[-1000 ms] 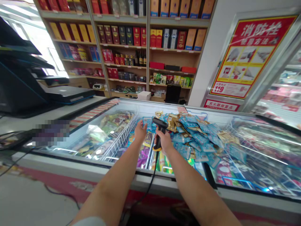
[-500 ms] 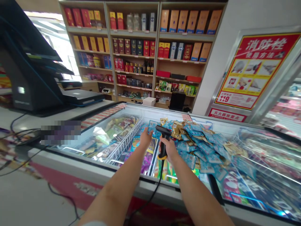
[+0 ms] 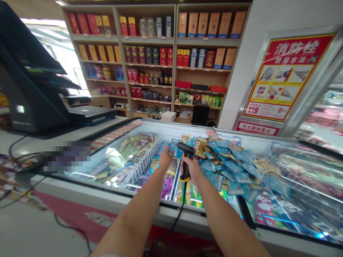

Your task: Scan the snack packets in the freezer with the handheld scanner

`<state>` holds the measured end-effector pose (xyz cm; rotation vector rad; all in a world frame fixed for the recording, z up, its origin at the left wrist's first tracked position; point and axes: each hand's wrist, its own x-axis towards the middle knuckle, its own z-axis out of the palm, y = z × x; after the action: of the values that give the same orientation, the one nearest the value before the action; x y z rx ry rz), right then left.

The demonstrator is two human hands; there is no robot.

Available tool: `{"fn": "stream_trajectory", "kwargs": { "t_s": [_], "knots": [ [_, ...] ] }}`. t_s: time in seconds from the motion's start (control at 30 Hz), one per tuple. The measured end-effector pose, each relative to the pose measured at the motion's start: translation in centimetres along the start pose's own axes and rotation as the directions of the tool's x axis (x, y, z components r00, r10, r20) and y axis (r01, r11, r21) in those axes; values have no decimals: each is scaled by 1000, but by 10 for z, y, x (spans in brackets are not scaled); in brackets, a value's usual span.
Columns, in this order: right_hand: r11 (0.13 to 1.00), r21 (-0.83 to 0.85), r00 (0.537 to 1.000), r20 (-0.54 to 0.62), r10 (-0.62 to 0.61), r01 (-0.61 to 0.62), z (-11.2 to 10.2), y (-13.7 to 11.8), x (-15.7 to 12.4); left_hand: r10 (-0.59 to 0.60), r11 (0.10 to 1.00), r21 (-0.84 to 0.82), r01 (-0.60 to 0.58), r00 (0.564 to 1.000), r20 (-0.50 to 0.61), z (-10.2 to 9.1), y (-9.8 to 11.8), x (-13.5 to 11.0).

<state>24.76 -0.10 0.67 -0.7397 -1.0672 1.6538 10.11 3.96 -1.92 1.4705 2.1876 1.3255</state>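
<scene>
right hand: closed round scanner handle; over freezer lid
left hand: fingers on blue packet, left edge of packets; grip can't tell
progress: looks early; all one heap, none set apart

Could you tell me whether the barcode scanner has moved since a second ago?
No: the barcode scanner stays at the left edge of the packet pile.

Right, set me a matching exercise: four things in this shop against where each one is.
1. barcode scanner
2. blue packets
3. red poster
4. checkout terminal

A. on the counter, left side
B. heaped on the freezer lid
C. gripped in the right hand
D. above the freezer, right side

Pairs: 1-C, 2-B, 3-D, 4-A
</scene>
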Motion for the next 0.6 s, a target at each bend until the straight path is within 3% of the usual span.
{"fn": "stream_trajectory", "kwargs": {
  "t_s": [0.6],
  "knots": [
    [1000, -18, 1000, 7, 2, -2, 0, -2, -1, -3, 1000, 8, 3, 1000, 3, -2, 3, -3]
  ]
}}
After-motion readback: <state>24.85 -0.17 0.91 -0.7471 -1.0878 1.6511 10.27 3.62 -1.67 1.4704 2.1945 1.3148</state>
